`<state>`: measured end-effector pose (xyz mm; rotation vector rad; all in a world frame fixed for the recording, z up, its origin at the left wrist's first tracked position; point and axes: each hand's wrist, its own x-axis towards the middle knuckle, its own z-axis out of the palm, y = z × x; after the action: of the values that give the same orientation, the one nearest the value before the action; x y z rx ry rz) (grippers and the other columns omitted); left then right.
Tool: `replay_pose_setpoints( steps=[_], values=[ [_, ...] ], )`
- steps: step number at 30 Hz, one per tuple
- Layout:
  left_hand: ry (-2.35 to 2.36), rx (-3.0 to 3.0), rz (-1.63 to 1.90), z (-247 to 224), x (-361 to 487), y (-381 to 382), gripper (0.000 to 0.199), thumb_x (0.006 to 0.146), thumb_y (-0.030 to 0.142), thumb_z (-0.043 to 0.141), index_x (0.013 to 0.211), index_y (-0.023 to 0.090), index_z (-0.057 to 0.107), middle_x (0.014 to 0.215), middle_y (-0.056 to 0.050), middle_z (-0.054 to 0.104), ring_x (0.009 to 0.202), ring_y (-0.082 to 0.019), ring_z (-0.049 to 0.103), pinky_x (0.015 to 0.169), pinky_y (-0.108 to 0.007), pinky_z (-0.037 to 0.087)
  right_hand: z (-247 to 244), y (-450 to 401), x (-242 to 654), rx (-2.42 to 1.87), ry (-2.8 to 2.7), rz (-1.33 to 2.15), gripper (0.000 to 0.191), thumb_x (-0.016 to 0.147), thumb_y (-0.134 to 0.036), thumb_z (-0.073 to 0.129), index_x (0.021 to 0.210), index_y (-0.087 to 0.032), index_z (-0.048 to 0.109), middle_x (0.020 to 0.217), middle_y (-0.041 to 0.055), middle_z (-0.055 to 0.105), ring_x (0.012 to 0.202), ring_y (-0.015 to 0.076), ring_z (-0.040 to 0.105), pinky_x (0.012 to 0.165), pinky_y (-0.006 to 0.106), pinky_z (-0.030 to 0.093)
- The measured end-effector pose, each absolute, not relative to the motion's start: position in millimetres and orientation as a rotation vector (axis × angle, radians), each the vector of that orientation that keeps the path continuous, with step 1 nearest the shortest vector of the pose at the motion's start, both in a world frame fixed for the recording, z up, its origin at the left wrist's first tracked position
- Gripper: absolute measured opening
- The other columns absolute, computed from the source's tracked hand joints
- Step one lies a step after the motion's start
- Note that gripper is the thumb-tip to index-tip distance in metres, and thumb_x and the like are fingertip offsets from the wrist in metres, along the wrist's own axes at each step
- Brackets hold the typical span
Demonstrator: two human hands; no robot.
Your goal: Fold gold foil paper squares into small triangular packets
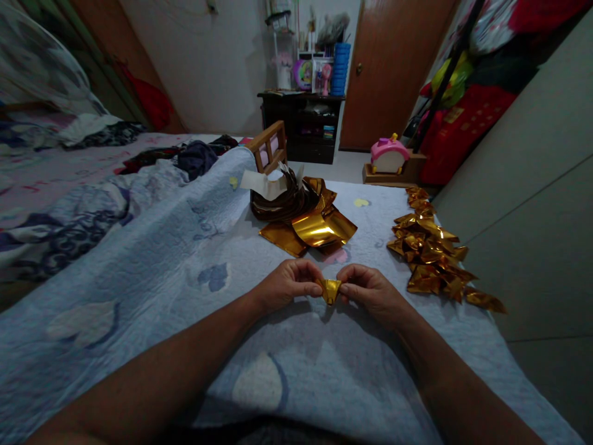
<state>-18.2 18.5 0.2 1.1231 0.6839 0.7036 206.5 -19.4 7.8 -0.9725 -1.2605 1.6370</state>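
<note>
Left hand (296,281) and right hand (365,287) both pinch, thumb against curled fingers, opposite corners of a small folded gold foil piece (331,288), which sits between them over the quilt (319,371). Shaping its folds seems the step in hand; the next move probably calls for light, even tension on both corners, so the creases hold. Farther out, at right, lies a heap of folded foil shapes (430,250); ahead, loose gold sheets (319,227) lie beside a thick paper stack (278,205). Beyond stands a dark cabinet (319,148).
</note>
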Motion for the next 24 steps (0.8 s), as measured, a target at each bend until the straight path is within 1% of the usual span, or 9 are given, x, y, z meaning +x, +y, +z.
replay_pose_setpoints(
  steps=[4, 8, 11, 12, 16, 20, 24],
  values=[
    [0.650, 1.219, 0.779, 5, -18, 19, 0.029, 0.068, 0.029, 0.092, 0.083, 0.014, 0.072, 0.082, -0.003, 0.070, 0.076, -0.015, 0.066, 0.076, -0.028, 0.052, 9, -19, 206, -0.962, -1.288, 1.567, 0.022, 0.076, -0.037, 0.084, 0.079, -0.021, 0.070, 0.078, 0.0009, 0.065, 0.069, 0.0143, 0.056, 0.065, 0.029, 0.044],
    [0.664, 1.539, 0.879, 10, -22, 18, 0.016, 0.077, 0.026, 0.084, 0.081, 0.015, 0.073, 0.088, -0.004, 0.066, 0.082, -0.016, 0.065, 0.077, -0.028, 0.052, 10, -22, 206, -1.030, -1.202, 1.587, 0.023, 0.079, -0.036, 0.080, 0.094, -0.023, 0.069, 0.079, -0.0001, 0.066, 0.069, 0.0145, 0.057, 0.066, 0.029, 0.044],
    [0.702, 1.933, 0.965, 12, -25, 15, 0.003, 0.086, 0.020, 0.075, 0.086, 0.018, 0.074, 0.096, -0.006, 0.066, 0.089, -0.017, 0.066, 0.082, -0.029, 0.053, 10, -23, 206, -1.073, -1.165, 1.514, 0.028, 0.081, -0.038, 0.078, 0.101, -0.024, 0.066, 0.077, -0.0018, 0.064, 0.068, 0.0138, 0.057, 0.065, 0.028, 0.044],
    [0.699, 2.060, 0.990, 11, -25, 14, 0.002, 0.088, 0.018, 0.071, 0.088, 0.018, 0.074, 0.098, -0.006, 0.066, 0.091, -0.017, 0.066, 0.082, -0.029, 0.054, 11, -23, 206, -1.081, -1.180, 1.481, 0.028, 0.082, -0.040, 0.077, 0.101, -0.023, 0.066, 0.076, -0.0020, 0.063, 0.067, 0.0136, 0.056, 0.064, 0.028, 0.044],
    [0.645, 2.401, 1.079, 8, -24, 10, 0.013, 0.094, 0.013, 0.060, 0.093, 0.018, 0.071, 0.100, -0.007, 0.066, 0.090, -0.016, 0.066, 0.077, -0.026, 0.055, 12, -22, 204, -1.103, -1.264, 1.412, 0.030, 0.082, -0.047, 0.076, 0.092, -0.021, 0.063, 0.075, -0.0018, 0.061, 0.062, 0.0124, 0.054, 0.059, 0.027, 0.044],
    [0.639, 2.532, 1.137, 4, -20, 8, 0.017, 0.095, 0.010, 0.056, 0.094, 0.018, 0.070, 0.100, -0.007, 0.065, 0.088, -0.015, 0.066, 0.074, -0.024, 0.056, 12, -21, 202, -1.158, -1.303, 1.380, 0.031, 0.080, -0.047, 0.076, 0.085, -0.021, 0.061, 0.072, -0.0023, 0.059, 0.057, 0.0110, 0.051, 0.053, 0.026, 0.041],
    [0.663, 2.571, 1.139, 3, -19, 8, 0.017, 0.095, 0.009, 0.055, 0.093, 0.018, 0.070, 0.097, -0.006, 0.065, 0.085, -0.014, 0.065, 0.072, -0.023, 0.055, 11, -21, 201, -1.199, -1.322, 1.361, 0.029, 0.080, -0.045, 0.075, 0.084, -0.020, 0.059, 0.068, -0.0039, 0.057, 0.053, 0.0099, 0.049, 0.048, 0.024, 0.037]
  ],
)
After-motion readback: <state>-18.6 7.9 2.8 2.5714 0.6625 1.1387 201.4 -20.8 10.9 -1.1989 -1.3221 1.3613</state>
